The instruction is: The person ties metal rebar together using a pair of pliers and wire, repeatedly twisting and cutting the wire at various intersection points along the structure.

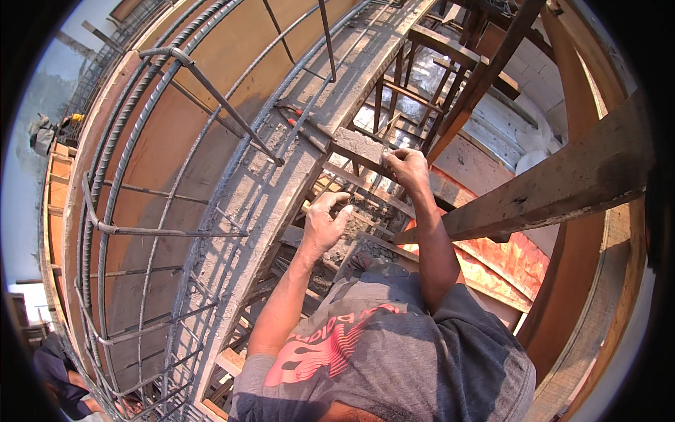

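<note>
My right hand (408, 169) is at the end of a rough, concrete-crusted beam (360, 145), with its fingers pinched together. Whatever lies between those fingertips is too small to make out. Lower and to the left, my left hand (325, 224) is raised, fingers curled and thumb near the index finger. A thin dark bit shows by its fingertips, but I cannot tell what it is. A pincer-like tool (307, 133) with red on its handles lies on the formwork edge, beyond my left hand and away from both hands.
A curved cage of ribbed steel bars (112, 204) and stirrups runs along the left, against a plywood form panel (158, 148). A thick timber brace (534, 186) crosses at the right. Below my hands is an opening with timber props and orange sheeting (503, 264). Another person (63, 380) is at lower left.
</note>
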`<state>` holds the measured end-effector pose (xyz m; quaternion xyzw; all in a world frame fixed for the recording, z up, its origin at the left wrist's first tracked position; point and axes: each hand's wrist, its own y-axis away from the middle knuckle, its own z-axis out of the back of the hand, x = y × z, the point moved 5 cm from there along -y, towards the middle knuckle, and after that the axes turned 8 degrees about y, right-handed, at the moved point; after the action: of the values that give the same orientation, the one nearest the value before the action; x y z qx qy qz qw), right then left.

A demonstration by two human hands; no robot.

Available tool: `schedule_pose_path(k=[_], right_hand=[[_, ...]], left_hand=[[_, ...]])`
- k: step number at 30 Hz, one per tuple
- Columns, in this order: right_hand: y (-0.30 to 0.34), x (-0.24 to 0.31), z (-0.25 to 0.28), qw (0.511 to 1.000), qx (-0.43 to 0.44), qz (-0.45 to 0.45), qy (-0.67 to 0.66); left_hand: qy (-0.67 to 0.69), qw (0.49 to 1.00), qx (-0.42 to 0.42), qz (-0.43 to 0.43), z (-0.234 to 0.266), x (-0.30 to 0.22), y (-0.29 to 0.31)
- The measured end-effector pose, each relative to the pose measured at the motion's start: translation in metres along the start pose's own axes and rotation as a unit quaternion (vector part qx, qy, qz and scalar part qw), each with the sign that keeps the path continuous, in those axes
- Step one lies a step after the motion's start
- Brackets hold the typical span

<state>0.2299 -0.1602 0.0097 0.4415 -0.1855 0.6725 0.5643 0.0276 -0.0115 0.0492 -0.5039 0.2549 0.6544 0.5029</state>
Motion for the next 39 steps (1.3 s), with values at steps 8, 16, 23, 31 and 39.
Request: schedule_pose_path(k=[8,16,23,31,39], right_hand=[[-0.002,-0.009,-0.008,1.000,0.012,0.003,-0.008],[-0.002,-0.007,-0.006,0.988,0.066,0.007,-0.138],[0.001,0.000,-0.001,0.980,0.113,-0.012,-0.163],[0.001,0.001,-0.001,0.986,0.101,-0.012,-0.131],[-0.001,-0.008,-0.005,0.988,0.070,-0.015,-0.139]], left_hand=[[0.027,0.997,0.059,0.039,-0.062,0.023,-0.097],[0.081,0.978,0.118,0.149,-0.072,0.030,-0.118],[0.111,0.967,0.117,0.198,-0.077,0.041,-0.125],[0.122,0.968,0.104,0.193,-0.074,0.041,-0.125],[0.181,0.957,0.094,0.207,-0.074,0.047,-0.125]])
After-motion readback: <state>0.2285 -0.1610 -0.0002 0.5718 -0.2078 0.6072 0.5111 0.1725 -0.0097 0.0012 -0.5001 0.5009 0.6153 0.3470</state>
